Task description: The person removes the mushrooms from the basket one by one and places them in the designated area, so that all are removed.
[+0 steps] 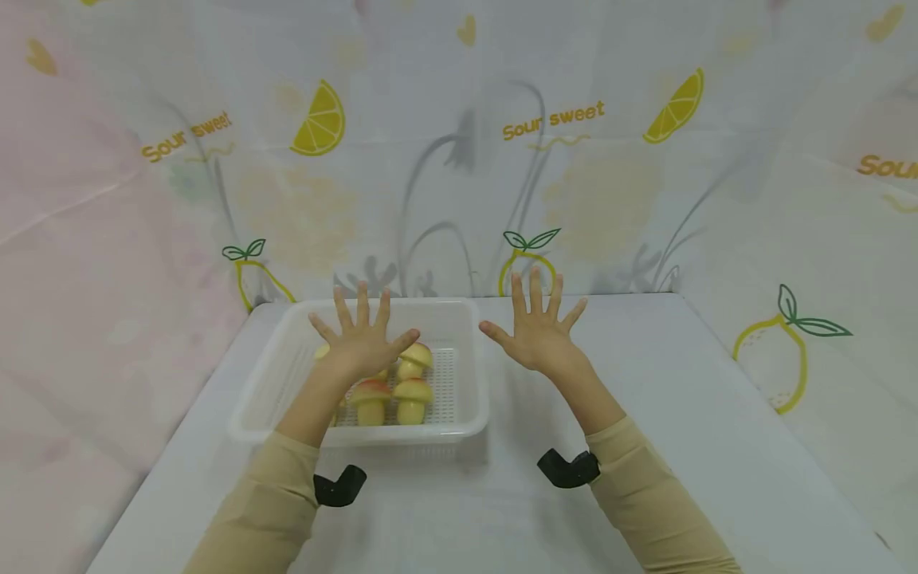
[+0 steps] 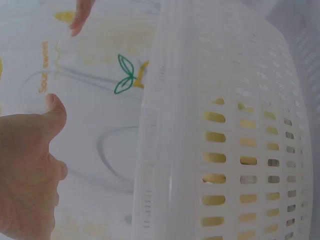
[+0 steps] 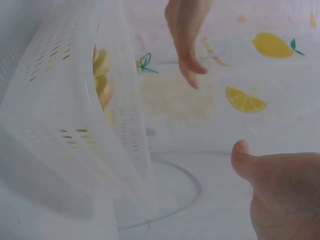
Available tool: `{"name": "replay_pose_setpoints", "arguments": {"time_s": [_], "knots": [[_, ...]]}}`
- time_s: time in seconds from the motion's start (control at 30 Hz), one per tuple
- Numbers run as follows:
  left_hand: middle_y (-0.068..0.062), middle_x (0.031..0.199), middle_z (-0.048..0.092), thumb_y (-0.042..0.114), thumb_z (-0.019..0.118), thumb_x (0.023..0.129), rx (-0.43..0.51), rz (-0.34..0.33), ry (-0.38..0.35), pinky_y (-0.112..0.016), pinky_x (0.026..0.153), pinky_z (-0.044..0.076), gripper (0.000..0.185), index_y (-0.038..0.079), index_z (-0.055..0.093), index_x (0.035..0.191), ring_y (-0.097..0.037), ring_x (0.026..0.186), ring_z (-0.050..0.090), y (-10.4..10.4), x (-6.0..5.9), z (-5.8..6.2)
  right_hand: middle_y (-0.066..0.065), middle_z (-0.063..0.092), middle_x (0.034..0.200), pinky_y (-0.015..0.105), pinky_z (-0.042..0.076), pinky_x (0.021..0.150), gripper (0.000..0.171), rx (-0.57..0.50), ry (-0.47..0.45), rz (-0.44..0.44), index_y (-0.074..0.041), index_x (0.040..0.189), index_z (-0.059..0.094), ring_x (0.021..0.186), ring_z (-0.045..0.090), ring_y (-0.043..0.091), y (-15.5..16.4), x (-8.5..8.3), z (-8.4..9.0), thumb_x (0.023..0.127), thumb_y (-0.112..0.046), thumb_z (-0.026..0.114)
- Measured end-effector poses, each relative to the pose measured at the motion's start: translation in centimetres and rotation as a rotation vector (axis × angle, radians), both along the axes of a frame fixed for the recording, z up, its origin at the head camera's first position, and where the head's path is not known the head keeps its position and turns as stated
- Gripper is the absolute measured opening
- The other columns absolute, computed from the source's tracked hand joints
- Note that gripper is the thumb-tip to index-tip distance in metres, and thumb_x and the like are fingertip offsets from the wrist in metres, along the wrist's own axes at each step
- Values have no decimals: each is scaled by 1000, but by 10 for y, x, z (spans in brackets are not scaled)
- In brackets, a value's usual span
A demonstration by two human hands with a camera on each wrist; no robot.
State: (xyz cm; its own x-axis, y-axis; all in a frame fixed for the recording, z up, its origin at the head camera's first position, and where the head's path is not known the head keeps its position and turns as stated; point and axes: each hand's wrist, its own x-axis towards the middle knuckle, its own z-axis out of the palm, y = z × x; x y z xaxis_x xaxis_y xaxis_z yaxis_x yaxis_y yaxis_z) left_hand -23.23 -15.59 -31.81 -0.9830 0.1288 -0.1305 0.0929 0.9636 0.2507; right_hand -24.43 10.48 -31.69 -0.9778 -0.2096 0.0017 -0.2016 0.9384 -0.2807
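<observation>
Beige sleeves (image 1: 645,494) filled the bottom of the head view, each wrist carrying a black camera mount (image 1: 568,469). From there both hands were raised with palms facing away and all fingers spread straight, holding nothing. The left hand (image 1: 362,339) hovered over the white basket (image 1: 466,319), covering part of the toy mushrooms (image 1: 412,399) that stood in it; the right hand (image 1: 538,335) hung over the bare white table (image 1: 681,399), just beside the basket's right wall. Only this view showed the mushrooms as whole shapes, yellow with reddish caps, grouped in the basket's near half, and the lemon-print cloth (image 1: 559,119) behind the table.

Left wrist view showed the palm and thumb of the left hand (image 2: 30,170) close at the left edge, apart from the basket (image 2: 170,125), whose slotted wall let only yellow patches show through. A fingertip of the right hand (image 2: 80,17) appeared at the top.

Right wrist view showed the right hand's (image 3: 285,195) thumb extended and touching nothing, the left hand (image 3: 187,40) hanging above, and the basket (image 3: 55,115) at the left with the mushrooms (image 3: 102,75) seen as blurred yellow beyond its rim.
</observation>
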Motion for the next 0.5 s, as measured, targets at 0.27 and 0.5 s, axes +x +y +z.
{"name": "replay_pose_setpoints", "arguments": {"time_s": [0.27, 0.5], "knots": [[-23, 150, -33, 76, 21, 89, 20, 10, 4, -69, 83, -33, 98, 9, -9, 153, -41, 122, -48, -21, 6, -1, 15, -28, 155, 74, -21, 94, 94, -9, 12, 19, -13, 152, -15, 129, -42, 39, -3, 1, -2, 93, -68, 33], [-22, 149, -35, 68, 28, 94, 22, 22, 11, -69, 82, -33, 93, 7, -8, 153, -41, 122, -48, -34, 12, -2, 13, -31, 153, 74, -19, 95, 94, -4, 9, 19, -14, 152, -17, 129, -42, 40, -3, 2, -1, 93, -68, 33]]}}
